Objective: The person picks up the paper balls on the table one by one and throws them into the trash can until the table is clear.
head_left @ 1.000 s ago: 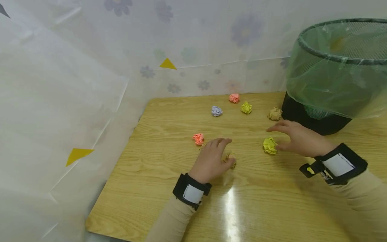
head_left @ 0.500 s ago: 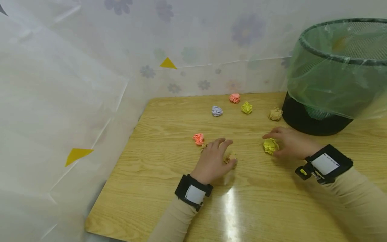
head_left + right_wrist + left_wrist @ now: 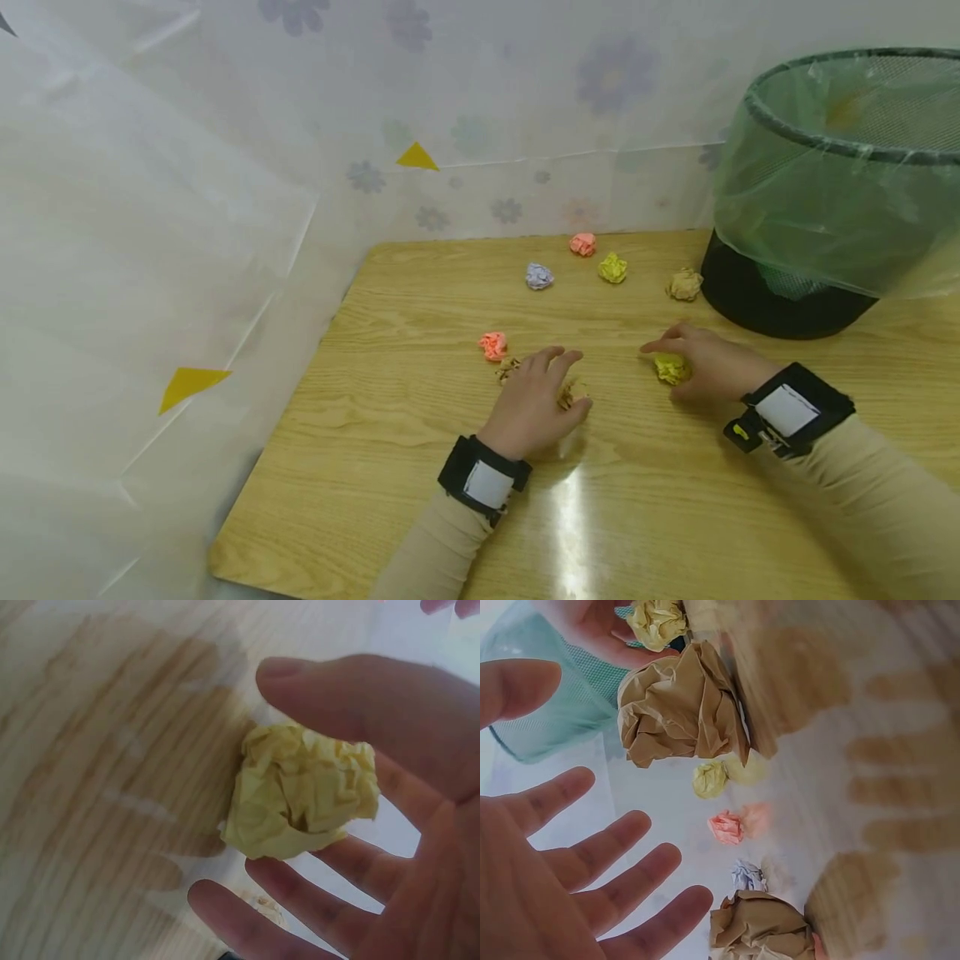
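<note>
Beige sleeves (image 3: 873,492), black white-patched wristbands (image 3: 480,457)

Bin (image 3: 810,310) cut off at right in the head view, one brown paper ball (image 3: 573,392) partly behind the left grip (image 3: 531,407)

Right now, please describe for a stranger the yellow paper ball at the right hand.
On the wooden table stands a green-lined bin. In front, to its left, the yellow paper ball sits within the curve of the right hand. The other yellow ball lies farther back, untouched.
</note>
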A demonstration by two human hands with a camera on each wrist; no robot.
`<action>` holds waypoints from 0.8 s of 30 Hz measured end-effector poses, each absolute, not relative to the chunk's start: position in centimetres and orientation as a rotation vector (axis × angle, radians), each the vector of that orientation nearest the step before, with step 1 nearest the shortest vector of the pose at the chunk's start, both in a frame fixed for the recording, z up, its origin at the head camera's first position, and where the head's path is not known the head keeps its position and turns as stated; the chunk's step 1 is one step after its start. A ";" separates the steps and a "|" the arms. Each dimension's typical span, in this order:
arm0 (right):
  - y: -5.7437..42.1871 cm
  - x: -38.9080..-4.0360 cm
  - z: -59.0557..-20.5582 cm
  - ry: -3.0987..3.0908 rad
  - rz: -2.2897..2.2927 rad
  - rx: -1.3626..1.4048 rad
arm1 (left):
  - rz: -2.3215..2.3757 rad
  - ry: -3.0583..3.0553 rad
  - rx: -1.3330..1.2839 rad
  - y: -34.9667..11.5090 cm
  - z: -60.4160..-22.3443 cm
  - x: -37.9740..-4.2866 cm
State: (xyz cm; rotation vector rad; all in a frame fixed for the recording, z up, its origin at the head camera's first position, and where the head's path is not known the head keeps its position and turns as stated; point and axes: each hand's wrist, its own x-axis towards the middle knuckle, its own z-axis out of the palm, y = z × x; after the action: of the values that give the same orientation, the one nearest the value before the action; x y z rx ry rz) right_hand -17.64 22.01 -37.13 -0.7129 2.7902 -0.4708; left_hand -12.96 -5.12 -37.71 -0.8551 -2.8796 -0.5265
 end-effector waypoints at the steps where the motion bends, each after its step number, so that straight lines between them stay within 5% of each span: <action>1: 22.0 -17.6 -37.2 2.793 -0.471 -0.729 | -0.524 -2.879 -0.856 -5.1 -37.8 -13.0; 24: 21.7 -17.8 -37.5 2.803 -0.462 -0.825 | -0.497 -2.888 -0.860 -5.0 -37.9 -12.9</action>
State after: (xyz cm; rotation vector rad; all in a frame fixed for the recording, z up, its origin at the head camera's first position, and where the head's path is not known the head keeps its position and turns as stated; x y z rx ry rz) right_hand -17.79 21.69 -37.46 -0.8253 2.8034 -0.4619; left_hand -12.87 -4.96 -37.93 -0.8596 -2.8884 -0.4969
